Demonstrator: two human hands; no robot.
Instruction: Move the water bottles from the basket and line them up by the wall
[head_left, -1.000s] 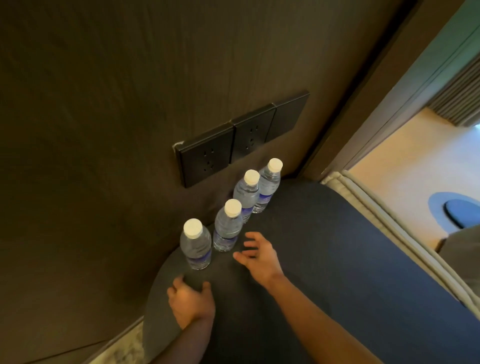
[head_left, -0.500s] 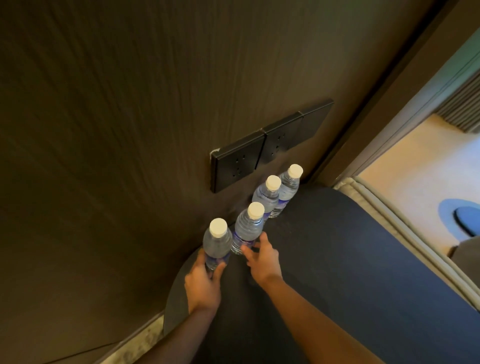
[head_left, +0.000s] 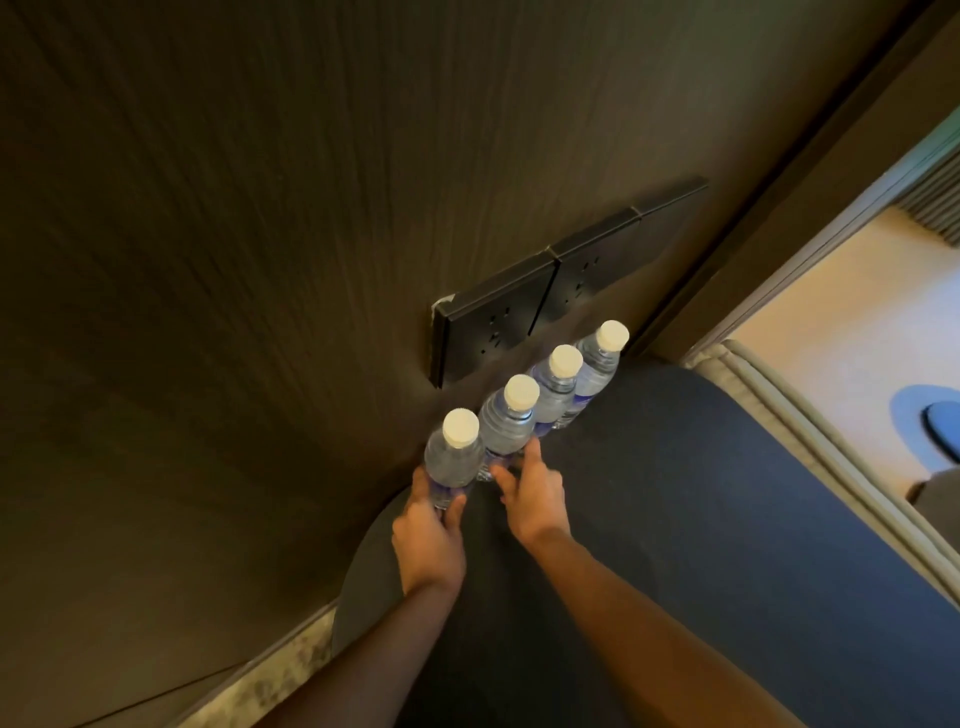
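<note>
Both hands had come forward since a second earlier, when they hovered open short of the row; the nearest bottle also stood tighter against its neighbour than it had then. At this moment the left hand was wrapped around the lower part of the nearest bottle, thumb on one side and fingers on the other, gripping it just below centre frame. The right hand was spread open, its fingertips pressed to the base of the second bottle without closing round it. Beyond these, toward the right of centre, stood the third bottle and the fourth bottle. All four were upright, white-capped, clear with a blue label band, and stood in one tight row, each just beside or touching the next, along the foot of the dark wood-grain wall. They rested on a dark round worktop. A strip of black socket plates was set in the wall directly above the row. No basket could be seen. At the right edge of the frame lay a pale floor with a blue round shape on it.
</note>
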